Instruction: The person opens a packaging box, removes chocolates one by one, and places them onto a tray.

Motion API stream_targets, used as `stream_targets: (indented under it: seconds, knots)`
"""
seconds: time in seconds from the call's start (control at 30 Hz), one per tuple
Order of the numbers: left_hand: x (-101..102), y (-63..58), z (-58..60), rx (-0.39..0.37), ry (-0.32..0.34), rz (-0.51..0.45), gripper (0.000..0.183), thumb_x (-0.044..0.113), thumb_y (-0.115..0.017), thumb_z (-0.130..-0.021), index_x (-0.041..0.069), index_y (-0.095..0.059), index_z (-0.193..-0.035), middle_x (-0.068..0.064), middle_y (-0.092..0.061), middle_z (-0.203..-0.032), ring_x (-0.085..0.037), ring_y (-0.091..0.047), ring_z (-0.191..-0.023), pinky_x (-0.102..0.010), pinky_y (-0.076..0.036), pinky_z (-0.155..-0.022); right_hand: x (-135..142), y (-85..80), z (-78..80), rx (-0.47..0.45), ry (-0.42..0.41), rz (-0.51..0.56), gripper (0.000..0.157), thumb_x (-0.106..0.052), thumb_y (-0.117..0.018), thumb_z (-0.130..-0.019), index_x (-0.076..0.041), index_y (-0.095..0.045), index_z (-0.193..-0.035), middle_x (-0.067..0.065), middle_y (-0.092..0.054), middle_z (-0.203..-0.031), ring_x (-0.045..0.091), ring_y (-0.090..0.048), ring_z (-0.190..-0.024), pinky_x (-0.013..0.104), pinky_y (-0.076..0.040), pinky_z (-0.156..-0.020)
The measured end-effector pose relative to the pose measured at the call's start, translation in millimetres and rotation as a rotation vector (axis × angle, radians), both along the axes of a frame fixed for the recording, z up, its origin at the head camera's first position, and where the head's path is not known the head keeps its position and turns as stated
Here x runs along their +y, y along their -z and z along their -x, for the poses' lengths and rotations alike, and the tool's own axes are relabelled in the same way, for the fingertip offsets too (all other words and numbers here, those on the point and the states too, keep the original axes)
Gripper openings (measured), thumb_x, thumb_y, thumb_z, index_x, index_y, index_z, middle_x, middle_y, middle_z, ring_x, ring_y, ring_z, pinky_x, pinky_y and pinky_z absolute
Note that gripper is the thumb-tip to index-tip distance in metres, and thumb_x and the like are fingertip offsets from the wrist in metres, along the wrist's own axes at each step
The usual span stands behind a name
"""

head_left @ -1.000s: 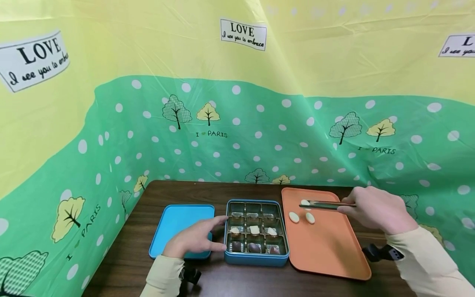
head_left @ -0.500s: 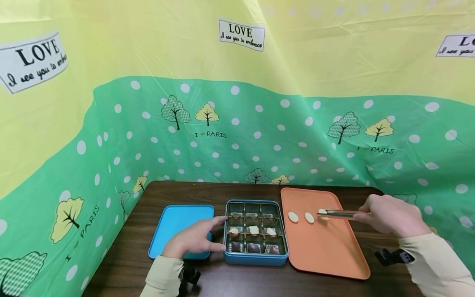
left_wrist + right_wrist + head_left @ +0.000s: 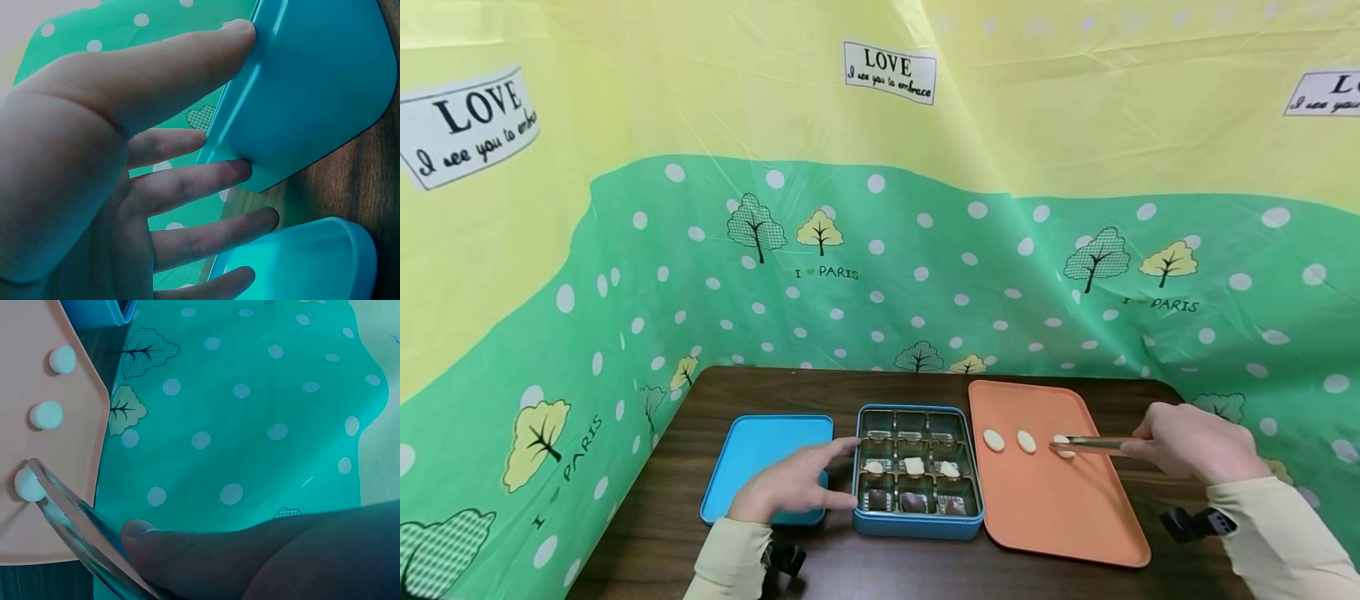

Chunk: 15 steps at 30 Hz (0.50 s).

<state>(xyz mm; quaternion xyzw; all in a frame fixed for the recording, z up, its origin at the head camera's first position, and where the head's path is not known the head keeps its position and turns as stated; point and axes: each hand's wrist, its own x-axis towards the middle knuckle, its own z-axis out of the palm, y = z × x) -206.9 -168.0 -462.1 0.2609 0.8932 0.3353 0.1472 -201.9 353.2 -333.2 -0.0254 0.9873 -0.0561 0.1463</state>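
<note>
My right hand (image 3: 1195, 442) grips metal tweezers (image 3: 1097, 444) over the orange tray (image 3: 1060, 525). The tweezer tips straddle the rightmost of three white oval pieces (image 3: 26, 485), which sits on the tray. The other two, a left white piece (image 3: 993, 440) and a middle white piece (image 3: 1026, 442), lie in a row beside it. A blue box (image 3: 917, 525) with a gold-coloured divided insert stands left of the tray. My left hand (image 3: 797, 483) touches the box's left side with thumb and fingers spread fairly straight. Chunky white pieces (image 3: 913, 465) sit in the insert's middle row.
Dark, shiny wrapped-looking pieces (image 3: 914, 500) fill the insert's front row. A light-blue lid (image 3: 760, 446) lies on the wooden table (image 3: 658, 500), partly under my left hand. A green and yellow printed cloth (image 3: 917, 250) hangs behind the table.
My right hand has carried one white piece with the tweezers from the tray's back rightward and nearer, to the right end of the row. The left hand has stayed on the box.
</note>
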Motion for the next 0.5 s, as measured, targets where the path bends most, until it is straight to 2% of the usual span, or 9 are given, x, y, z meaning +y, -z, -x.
stream_targets:
  seconds: [0.27, 0.4, 0.5]
  knots:
    - [0.6, -1.7, 0.7, 0.007, 0.003, 0.002, 0.088, 0.045, -0.080, -0.093, 0.010, -0.038, -0.163, -0.011, -0.053, -0.157, -0.037, -0.052, -0.142, -0.058, -0.046, -0.111, -0.5, -6.4, -3.8, -0.004, 0.029, -0.007, 0.024, -0.045, -0.068, -0.101, -0.028, -0.084, -0.097, -0.004, -0.053, -0.066, 0.018, -0.049, -0.064, 0.036, -0.037, -0.055]
    - [0.5, -1.9, 0.1, 0.008, 0.006, 0.003, 0.089, 0.044, -0.080, -0.093, 0.010, -0.037, -0.163, -0.012, -0.053, -0.157, -0.037, -0.052, -0.142, -0.058, -0.046, -0.111, -1.4, -9.0, -6.0, 0.035, 0.022, -0.008, 0.026, -0.047, -0.067, -0.101, -0.027, -0.081, -0.090, -0.004, -0.051, -0.064, 0.018, -0.049, -0.063, 0.037, -0.036, -0.054]
    - [0.5, -1.7, -0.4, 0.007, 0.006, 0.003, 0.089, 0.044, -0.080, -0.093, 0.009, -0.037, -0.163, -0.012, -0.053, -0.157, -0.038, -0.052, -0.141, -0.059, -0.046, -0.111, -4.4, -9.6, -8.3, 0.088, 0.011, 0.002, 0.030, -0.051, -0.066, -0.100, -0.026, -0.082, -0.095, -0.004, -0.052, -0.064, 0.018, -0.049, -0.062, 0.037, -0.036, -0.053]
